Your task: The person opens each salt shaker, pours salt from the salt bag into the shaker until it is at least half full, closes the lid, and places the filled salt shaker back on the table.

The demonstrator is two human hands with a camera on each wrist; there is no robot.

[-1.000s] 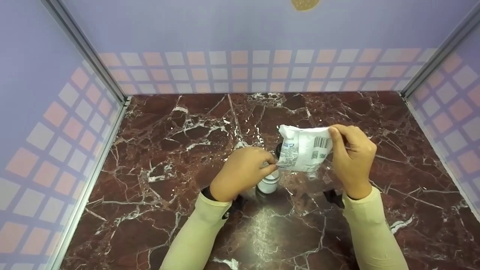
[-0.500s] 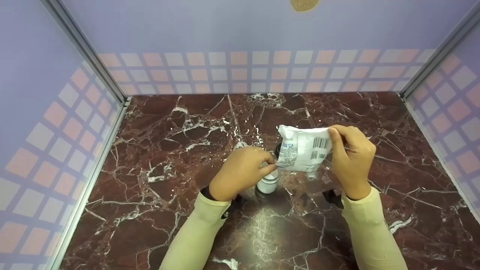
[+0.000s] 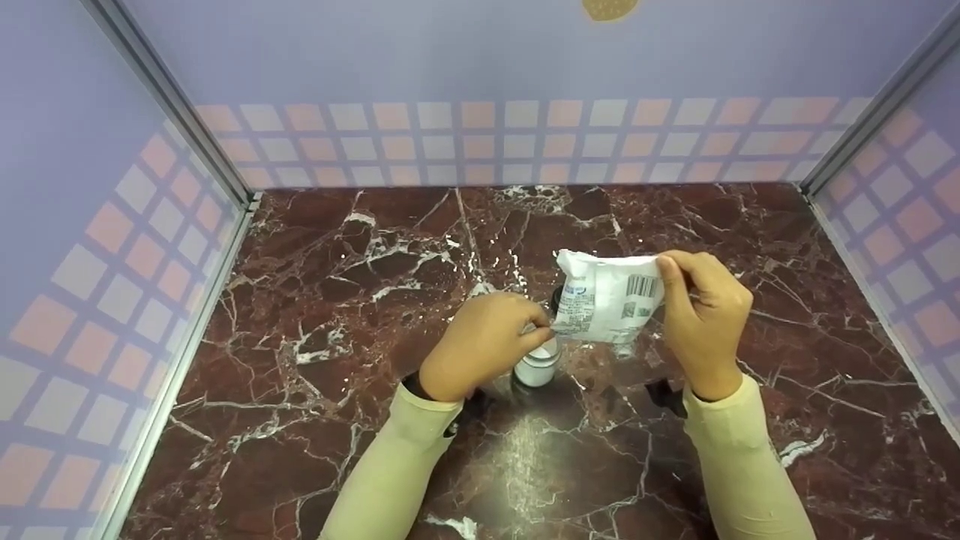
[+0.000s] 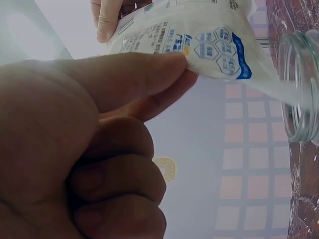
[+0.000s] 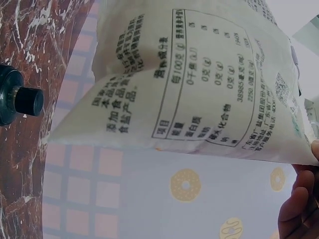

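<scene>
A white printed salt bag [image 3: 611,300] is held tilted above the tabletop. My right hand [image 3: 705,322] pinches its upper right corner between thumb and fingers. At the bag's lower left edge, my left hand [image 3: 491,341] pinches the plastic with thumb and forefinger, its other fingers curled in. Under the left fingers stands a clear glass jar [image 3: 535,373], white inside. In the left wrist view, a white stream of salt [image 4: 269,88] runs from the bag's corner into the mouth of the jar [image 4: 294,124]. The bag's printed back [image 5: 199,89] fills much of the right wrist view.
A dark bottle with a black cap [image 5: 27,101] is on the table in the right wrist view. In the head view, only a dark bit [image 3: 557,298] of something shows behind the bag. White specks [image 3: 515,274] dot the marbled tabletop [image 3: 337,435]. Patterned walls [image 3: 480,67] enclose it.
</scene>
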